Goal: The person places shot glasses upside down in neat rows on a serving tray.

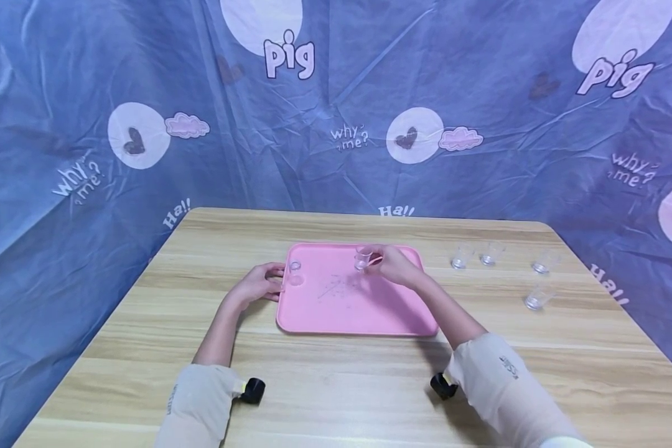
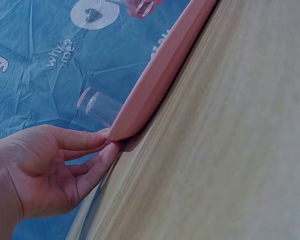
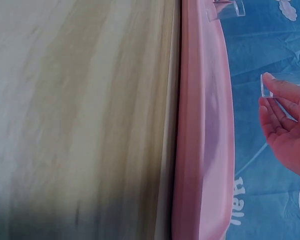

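Note:
A pink tray lies on the wooden table. My left hand is at its left edge; in the left wrist view, thumb and fingers pinch the tray's rim. One small clear cup stands on the tray close to that edge, beside the left fingertips. Over the tray's far right part, my right hand holds another clear cup between thumb and fingers, roughly upright. The right wrist view shows this cup raised above the tray surface.
To the right of the tray stand several more clear cups, among them one near cup and one at the back. A blue printed cloth hangs behind the table.

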`<state>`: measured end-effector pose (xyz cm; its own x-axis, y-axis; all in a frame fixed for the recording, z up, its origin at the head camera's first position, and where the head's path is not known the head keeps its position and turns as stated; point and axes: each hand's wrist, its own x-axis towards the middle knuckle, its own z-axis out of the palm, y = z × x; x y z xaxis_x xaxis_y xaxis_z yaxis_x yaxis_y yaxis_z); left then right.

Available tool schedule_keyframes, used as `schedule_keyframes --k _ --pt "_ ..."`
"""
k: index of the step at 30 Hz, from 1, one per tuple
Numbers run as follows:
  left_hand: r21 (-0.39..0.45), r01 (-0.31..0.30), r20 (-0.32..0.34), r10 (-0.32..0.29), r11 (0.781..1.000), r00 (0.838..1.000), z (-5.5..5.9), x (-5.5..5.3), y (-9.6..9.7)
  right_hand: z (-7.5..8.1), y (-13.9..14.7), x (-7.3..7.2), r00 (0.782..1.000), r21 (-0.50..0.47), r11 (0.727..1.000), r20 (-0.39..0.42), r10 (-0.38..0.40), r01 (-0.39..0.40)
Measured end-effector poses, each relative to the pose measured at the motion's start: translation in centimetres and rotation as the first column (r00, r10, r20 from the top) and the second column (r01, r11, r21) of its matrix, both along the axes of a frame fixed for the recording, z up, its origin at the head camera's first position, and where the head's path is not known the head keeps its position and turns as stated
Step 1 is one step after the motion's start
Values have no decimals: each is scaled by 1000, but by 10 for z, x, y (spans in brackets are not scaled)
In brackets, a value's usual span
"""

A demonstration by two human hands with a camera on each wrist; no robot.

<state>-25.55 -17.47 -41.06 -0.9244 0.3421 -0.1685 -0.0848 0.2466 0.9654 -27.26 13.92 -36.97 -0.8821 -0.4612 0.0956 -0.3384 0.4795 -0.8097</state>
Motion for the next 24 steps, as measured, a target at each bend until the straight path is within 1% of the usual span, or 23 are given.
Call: schedule_keyframes --k 3,9,14,18,20,24 --pt "-1 2 1 -2 1000 1000 1 1 -2 1 -8 -2 1000 -5 1000 7 9 -9" --pt "2 7 2 -7 1000 1000 3 1 -3 -2 -23 -6 999 -72 997 28 22 -20" --pt "4 -3 12 3 1000 1000 2 0 -3 -5 -34 -8 999 -94 995 9 42 -41" --pt "10 -2 16 2 1000 1000 1 0 -2 -8 -40 -9 996 -75 993 -30 86 -88" --pt "11 2 12 -2 1000 1000 2 0 -1 -9 -42 -8 994 -49 994 -43 96 -98" --pt "10 9 3 -9 1000 1000 3 1 -1 -10 -44 -7 996 11 997 -40 75 -75"
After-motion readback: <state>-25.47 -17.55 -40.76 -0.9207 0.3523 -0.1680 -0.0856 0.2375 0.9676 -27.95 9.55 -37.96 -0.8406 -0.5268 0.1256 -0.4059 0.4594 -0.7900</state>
